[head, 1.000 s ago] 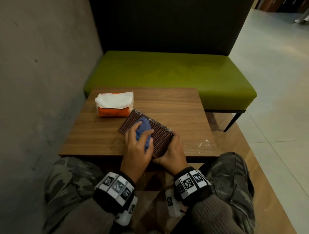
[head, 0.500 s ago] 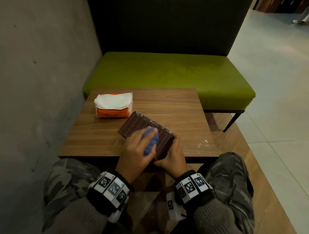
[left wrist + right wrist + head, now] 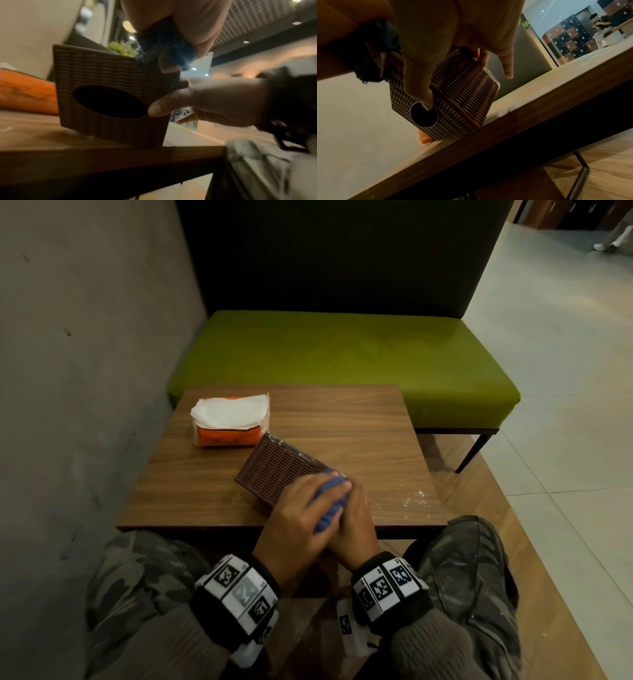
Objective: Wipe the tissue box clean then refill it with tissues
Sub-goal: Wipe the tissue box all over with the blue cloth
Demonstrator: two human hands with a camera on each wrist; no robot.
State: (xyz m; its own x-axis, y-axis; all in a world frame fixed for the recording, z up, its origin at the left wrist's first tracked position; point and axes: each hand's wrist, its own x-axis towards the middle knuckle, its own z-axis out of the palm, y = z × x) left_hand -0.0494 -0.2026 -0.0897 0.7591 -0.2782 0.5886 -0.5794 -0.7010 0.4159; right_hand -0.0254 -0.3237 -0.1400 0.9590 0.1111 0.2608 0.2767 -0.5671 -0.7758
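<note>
A brown woven tissue box [image 3: 277, 470] lies tilted on its side near the front of the wooden table [image 3: 342, 419]. Its oval opening [image 3: 109, 101] faces me. My left hand [image 3: 301, 508] grips a bunched blue cloth [image 3: 329, 501] and presses it on the box's top face at the right end. My right hand [image 3: 356, 518] holds that same end, with its thumb [image 3: 423, 92] on the rim of the opening. An orange pack of white tissues [image 3: 229, 422] sits behind the box at the back left.
A green bench [image 3: 342, 354] with a dark backrest stands behind the table. A concrete wall [image 3: 85, 371] runs close along the left. White specks [image 3: 414, 498] dot the table's front right. My knees sit under the front edge.
My left hand has slid the blue cloth along the box from its middle to the right end, next to my right hand. The right hand keeps its hold.
</note>
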